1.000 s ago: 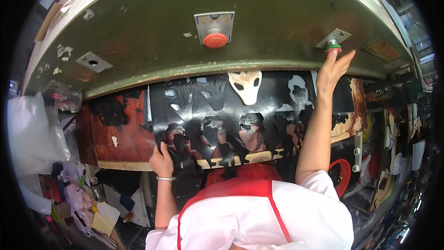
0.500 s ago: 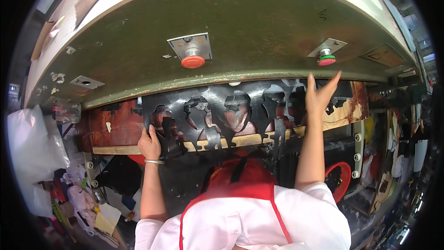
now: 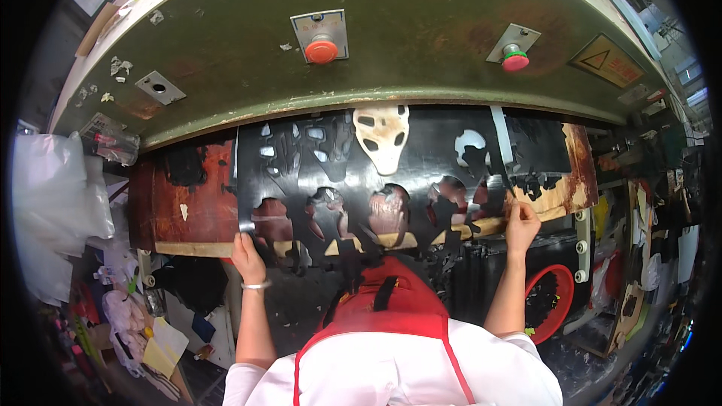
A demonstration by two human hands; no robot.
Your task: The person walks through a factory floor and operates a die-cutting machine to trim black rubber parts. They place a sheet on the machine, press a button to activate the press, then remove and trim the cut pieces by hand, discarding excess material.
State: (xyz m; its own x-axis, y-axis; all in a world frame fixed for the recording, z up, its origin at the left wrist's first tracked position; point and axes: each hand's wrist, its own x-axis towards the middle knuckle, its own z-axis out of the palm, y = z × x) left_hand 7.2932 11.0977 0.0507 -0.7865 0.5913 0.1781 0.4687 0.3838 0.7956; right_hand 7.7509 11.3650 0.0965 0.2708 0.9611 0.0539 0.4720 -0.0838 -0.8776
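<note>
While the person leaned over a worn board under a green press, both hands gripped a black sheet full of cut-out holes. The sheet lay flat across the board, its far edge under the press's lip. A pale mask-shaped hole showed near that far edge, and rounded holes ran along the near side. The left hand, a bracelet on its wrist, pinched the sheet's near left corner with fingers closed on the edge. The right hand pinched the near right edge, fingers bunched together. On the press face sat a red button and a smaller red button to the right. A red basket stood below the right forearm.
</note>
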